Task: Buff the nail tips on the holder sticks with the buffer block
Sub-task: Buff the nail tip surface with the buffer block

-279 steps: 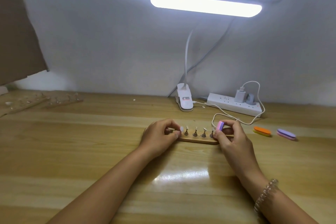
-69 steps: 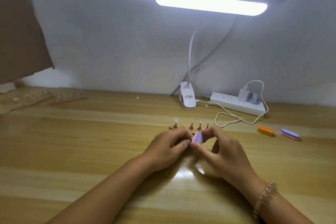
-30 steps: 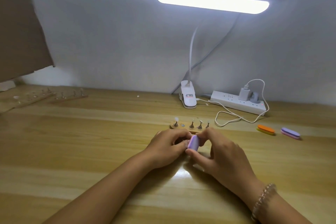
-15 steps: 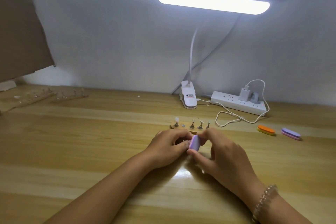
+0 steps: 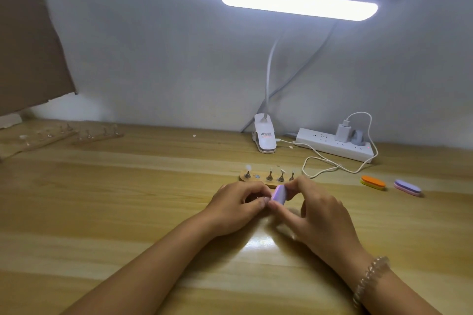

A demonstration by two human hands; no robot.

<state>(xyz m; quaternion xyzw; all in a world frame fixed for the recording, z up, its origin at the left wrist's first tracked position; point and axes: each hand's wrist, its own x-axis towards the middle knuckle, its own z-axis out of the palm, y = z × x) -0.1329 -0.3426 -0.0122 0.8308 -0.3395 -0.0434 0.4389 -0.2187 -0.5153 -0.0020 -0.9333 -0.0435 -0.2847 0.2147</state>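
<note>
**Two hands, one buffer block, middle of the table**

Both forearms reach in from the bottom edge and meet over the wooden table, just in front of the little wooden base.

Right hand first: wrist low, bead bracelet on it, palm turned inward. Thumb and forefinger curled round the buffer block, thumb under the near end, forefinger over the far end. Remaining fingers loosely spread below, gripping nothing.

Left hand: knuckles up, fingers curled in, thumb tip pressed to forefinger tip right against the block's lower left edge. Can't tell the contents of that pinch, hidden behind the fingers.

On to the block itself. Held up off the table, between the two hands and just short of the base. Standing steeply, long axis running from the near-left end up to the far-right end, so pointing away toward the base and a touch right. Broad lilac face turned toward the camera.

On the base, four holder sticks upright in a row with nail tips on top. One stick alone at the left end, three bunched at the right, a small grey disc between.

Well off to the right, an orange buffer and a purple buffer, flat and side by side. At the back, a clip lamp switched on and a power strip with a charger plugged in. Far left, more racks, too blurry for detail.
</note>
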